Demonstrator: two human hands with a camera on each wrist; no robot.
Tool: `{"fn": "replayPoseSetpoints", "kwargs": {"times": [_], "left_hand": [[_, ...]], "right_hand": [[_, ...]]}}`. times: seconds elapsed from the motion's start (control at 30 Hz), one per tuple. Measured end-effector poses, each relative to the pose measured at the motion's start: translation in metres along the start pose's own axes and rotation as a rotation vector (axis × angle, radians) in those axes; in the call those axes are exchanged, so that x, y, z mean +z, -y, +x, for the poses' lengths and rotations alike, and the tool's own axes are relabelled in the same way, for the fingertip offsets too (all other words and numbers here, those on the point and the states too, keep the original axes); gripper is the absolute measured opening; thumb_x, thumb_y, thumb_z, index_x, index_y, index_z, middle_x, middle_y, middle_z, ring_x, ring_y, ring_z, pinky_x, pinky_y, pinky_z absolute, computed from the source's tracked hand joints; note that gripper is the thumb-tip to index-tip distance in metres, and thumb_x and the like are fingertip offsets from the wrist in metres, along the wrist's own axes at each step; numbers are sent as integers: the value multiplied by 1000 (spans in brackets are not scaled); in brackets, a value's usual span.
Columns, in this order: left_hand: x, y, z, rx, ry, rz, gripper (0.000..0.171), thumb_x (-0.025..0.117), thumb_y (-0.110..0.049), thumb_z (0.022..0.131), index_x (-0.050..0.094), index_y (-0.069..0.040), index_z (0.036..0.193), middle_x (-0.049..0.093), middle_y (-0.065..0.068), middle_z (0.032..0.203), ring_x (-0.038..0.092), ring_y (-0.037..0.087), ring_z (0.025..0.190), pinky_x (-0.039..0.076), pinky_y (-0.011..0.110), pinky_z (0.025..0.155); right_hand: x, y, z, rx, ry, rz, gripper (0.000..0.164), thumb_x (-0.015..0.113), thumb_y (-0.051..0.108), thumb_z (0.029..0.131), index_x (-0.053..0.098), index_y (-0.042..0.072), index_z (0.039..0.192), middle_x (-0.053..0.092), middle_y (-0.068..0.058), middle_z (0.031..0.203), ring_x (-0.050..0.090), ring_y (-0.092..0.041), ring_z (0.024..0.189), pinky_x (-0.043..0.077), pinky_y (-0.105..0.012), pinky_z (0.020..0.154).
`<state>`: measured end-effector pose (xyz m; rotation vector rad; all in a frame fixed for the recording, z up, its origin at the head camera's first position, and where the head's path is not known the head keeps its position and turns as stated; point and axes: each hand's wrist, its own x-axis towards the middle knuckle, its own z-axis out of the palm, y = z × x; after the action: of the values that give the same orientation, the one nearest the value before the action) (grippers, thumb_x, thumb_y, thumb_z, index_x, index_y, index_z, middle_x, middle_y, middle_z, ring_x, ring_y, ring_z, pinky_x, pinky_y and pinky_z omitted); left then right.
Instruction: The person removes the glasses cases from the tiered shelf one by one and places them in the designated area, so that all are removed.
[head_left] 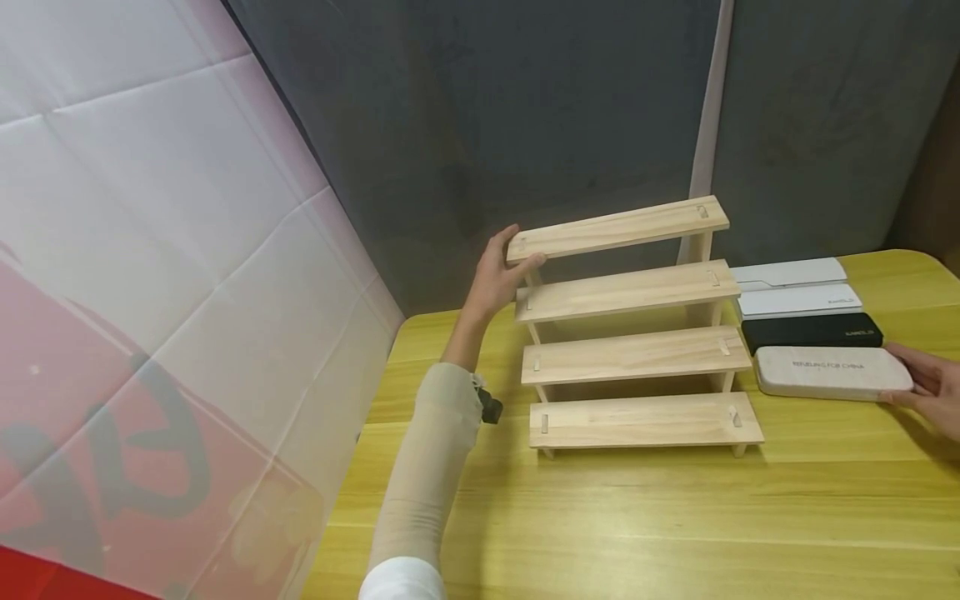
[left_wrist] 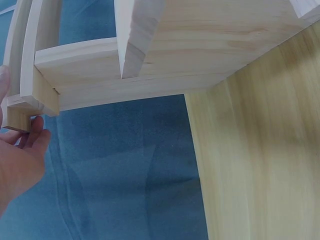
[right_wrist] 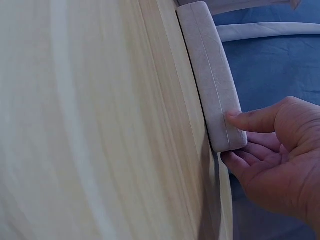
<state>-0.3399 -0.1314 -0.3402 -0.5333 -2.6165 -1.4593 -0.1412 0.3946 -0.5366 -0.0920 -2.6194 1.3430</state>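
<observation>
A pale wooden stepped rack [head_left: 633, 358] with several tiers stands on the table. My left hand [head_left: 495, 275] grips the left end of its top board, thumb in front and fingers behind; in the left wrist view the fingers [left_wrist: 37, 137] curl at the board's end. Off to the right, my right hand [head_left: 933, 387] pinches the right end of a light grey case [head_left: 832, 372] printed "REFUELING FOR CHINA". The right wrist view shows the thumb [right_wrist: 250, 120] on the case's side near its end. Behind that case lies a black case [head_left: 813, 332].
White cases [head_left: 798, 300] lie behind the black one, close to the rack's right side. A dark grey curtain [head_left: 480, 125] hangs behind the yellow wood-grain table [head_left: 637, 525]. To the left stands a white and pink printed panel [head_left: 187, 292].
</observation>
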Motion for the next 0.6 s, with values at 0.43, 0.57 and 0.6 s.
{"fn": "replayPoseSetpoints", "kwargs": {"times": [0.43, 0.57, 0.6], "left_hand": [[1, 0, 1, -3, 3, 5, 82, 76, -33, 101, 32, -7, 166, 36, 16, 166, 46, 29, 146, 43, 41, 120], [3, 0, 2, -8, 0, 11, 83, 77, -33, 101, 32, -8, 166, 37, 16, 165, 46, 28, 146, 42, 41, 121], [3, 0, 2, -10, 0, 12, 83, 77, -34, 101, 33, -8, 166, 37, 16, 165, 46, 28, 146, 42, 41, 121]], "right_hand": [[3, 17, -2, 38, -14, -160, 84, 65, 16, 107, 8, -20, 158, 20, -53, 153, 22, -64, 147, 17, -36, 131], [4, 18, -1, 56, -25, -156, 83, 65, 14, 107, 8, -19, 159, 18, -51, 155, 19, -65, 148, 13, -66, 124], [4, 18, -1, 57, -27, -153, 83, 65, 14, 107, 8, -19, 158, 17, -51, 155, 19, -64, 149, 13, -66, 124]]}}
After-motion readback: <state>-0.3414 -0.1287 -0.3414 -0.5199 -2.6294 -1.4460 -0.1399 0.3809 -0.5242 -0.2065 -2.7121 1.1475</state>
